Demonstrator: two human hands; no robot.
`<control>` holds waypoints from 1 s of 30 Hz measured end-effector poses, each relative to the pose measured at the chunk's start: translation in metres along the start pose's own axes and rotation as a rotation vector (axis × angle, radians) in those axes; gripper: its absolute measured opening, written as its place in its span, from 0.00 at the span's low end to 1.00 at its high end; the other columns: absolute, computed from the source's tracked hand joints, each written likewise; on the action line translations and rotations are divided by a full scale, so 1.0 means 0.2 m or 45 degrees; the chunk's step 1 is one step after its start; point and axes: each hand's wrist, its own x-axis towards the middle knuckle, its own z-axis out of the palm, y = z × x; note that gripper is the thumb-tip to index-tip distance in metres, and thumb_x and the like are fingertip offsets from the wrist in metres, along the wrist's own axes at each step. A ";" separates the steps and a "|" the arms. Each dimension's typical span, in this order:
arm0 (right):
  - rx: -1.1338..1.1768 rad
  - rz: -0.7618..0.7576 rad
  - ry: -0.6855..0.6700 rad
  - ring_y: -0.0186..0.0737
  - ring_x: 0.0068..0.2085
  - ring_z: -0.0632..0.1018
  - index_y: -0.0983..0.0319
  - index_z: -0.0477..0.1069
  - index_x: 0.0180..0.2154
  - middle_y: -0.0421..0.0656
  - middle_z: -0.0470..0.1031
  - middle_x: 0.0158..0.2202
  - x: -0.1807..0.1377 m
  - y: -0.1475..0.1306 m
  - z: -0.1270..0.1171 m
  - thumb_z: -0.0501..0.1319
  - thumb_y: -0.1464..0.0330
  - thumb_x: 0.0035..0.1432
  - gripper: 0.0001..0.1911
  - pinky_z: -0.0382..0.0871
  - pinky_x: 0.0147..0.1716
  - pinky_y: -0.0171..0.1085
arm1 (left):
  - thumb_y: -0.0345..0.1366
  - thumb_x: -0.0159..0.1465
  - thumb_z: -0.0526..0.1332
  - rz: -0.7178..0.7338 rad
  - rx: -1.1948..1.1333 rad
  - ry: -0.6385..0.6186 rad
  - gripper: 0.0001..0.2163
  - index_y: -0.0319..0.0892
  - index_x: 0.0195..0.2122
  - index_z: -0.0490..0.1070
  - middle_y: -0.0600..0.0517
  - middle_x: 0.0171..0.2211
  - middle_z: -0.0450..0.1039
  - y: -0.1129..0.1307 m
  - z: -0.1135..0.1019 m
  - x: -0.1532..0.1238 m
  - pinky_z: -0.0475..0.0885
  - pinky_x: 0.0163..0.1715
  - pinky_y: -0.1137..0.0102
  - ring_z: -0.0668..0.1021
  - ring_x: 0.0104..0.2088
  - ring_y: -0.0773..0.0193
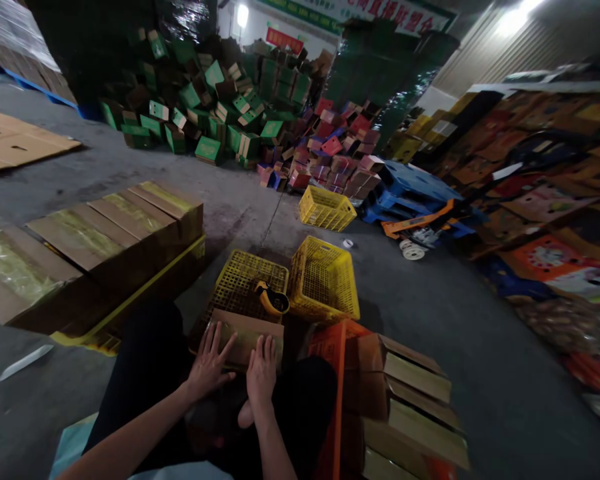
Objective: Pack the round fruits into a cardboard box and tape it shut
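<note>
A small brown cardboard box [247, 331] lies in front of my knees on an overturned yellow crate [250, 280]. My left hand [209, 363] rests on the box's left part with its fingers spread flat. Beside it, my right hand [261, 375] presses flat on the box's near side, fingers stretched out together. A yellow tape dispenser [271, 297] sits on the crate just beyond the box.
An orange crate [330, 373] at my right holds a stack of flat brown cartons [410, 400]. A second yellow crate [324, 278] stands behind it, a third [326, 208] farther off. Taped cartons [95, 247] lie at my left. Heaps of green boxes [210, 100] and red boxes [330, 147] fill the back.
</note>
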 end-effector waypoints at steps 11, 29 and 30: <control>0.081 -0.127 -0.067 0.53 0.69 0.60 0.59 0.61 0.67 0.53 0.58 0.69 -0.01 -0.12 -0.03 0.47 0.64 0.72 0.25 0.59 0.63 0.55 | 0.31 0.48 0.62 0.047 0.029 -0.152 0.49 0.42 0.73 0.44 0.38 0.73 0.24 0.01 -0.02 0.03 0.48 0.65 0.41 0.40 0.71 0.36; 0.078 -0.119 -0.183 0.65 0.70 0.53 0.44 0.57 0.67 0.50 0.50 0.72 -0.04 -0.17 -0.07 0.52 0.60 0.71 0.25 0.57 0.61 0.66 | 0.25 0.50 0.57 0.073 0.045 -0.117 0.47 0.41 0.73 0.43 0.40 0.73 0.25 -0.01 -0.05 -0.01 0.54 0.65 0.47 0.41 0.72 0.41; 0.077 -0.118 -0.186 0.65 0.70 0.53 0.44 0.57 0.67 0.50 0.49 0.72 -0.04 -0.17 -0.07 0.52 0.60 0.71 0.25 0.56 0.61 0.66 | 0.26 0.50 0.58 0.076 0.038 -0.123 0.47 0.40 0.73 0.43 0.40 0.73 0.25 -0.02 -0.06 -0.02 0.54 0.65 0.48 0.42 0.72 0.41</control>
